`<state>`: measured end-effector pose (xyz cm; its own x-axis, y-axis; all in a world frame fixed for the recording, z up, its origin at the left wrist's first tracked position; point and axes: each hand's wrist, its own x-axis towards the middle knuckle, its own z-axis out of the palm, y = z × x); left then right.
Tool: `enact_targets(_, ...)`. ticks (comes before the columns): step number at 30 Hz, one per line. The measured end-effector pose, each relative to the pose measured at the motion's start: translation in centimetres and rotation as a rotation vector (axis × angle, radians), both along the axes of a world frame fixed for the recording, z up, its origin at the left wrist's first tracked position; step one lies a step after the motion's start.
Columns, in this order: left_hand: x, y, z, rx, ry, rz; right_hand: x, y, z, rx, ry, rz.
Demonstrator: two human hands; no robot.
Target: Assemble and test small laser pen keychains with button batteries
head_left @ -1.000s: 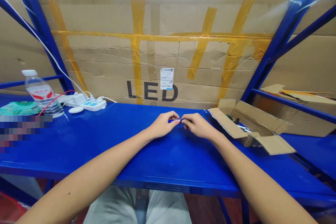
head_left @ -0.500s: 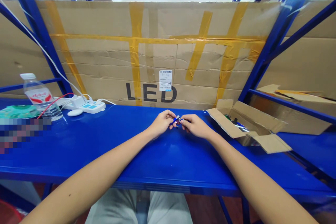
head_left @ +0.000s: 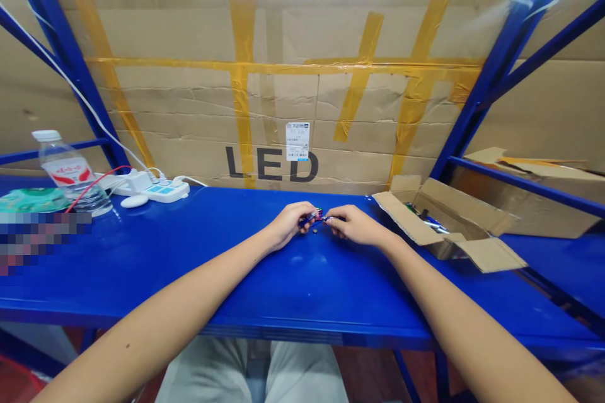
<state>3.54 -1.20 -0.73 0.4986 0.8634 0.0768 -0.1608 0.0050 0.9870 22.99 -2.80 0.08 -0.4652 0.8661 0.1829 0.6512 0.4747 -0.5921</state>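
In the middle of the blue table point(head_left: 309, 289), my left hand point(head_left: 293, 227) is closed around a small blue part point(head_left: 307, 220) with bits of silver. Just beyond its fingertips show tiny green and red pieces point(head_left: 319, 211), too small to name. My right hand point(head_left: 350, 224) meets it from the right with thumb and fingers pinched together. What sits between those right fingertips is too small to make out; a thin blue strip seems to run between the two hands. Below them a tiny dark piece point(head_left: 315, 231) lies on the table.
An open cardboard box point(head_left: 466, 208) holding small parts stands at right. To the left are a water bottle point(head_left: 70, 173), a white power strip point(head_left: 165, 190), a white oval object point(head_left: 134, 201) and a green packet point(head_left: 33, 199). A large carton marked LED point(head_left: 189, 113) stands behind.
The blue part has turned and shifted slightly left in my left hand. Green and red pieces now show between the hands. The tiny dark piece on the table shows more plainly now.
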Motion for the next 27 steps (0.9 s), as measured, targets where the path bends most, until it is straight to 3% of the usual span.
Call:
enact_targets(3,0.1,0.4,-0.5,0.074,0.029,-0.009,0.1,0.0,-0.2,0.015,-0.037,0.043)
enact_targets(6,-0.3,0.9,-0.7,0.236,0.189,-0.040,0.3,0.1,-0.4,0.011,-0.059,0.060)
enact_targets(11,-2.4,1.3,0.4,0.846,0.745,-0.110,0.4,0.0,-0.4,0.025,-0.092,0.037)
enact_targets(14,-3.4,1.4,0.9,1.031,0.895,-0.112,0.3,-0.1,-0.2,0.022,-0.102,0.047)
enact_targets(27,-4.2,2.4,1.5,0.921,1.052,-0.248,0.2,-0.1,-0.1,0.040,-0.160,0.015)
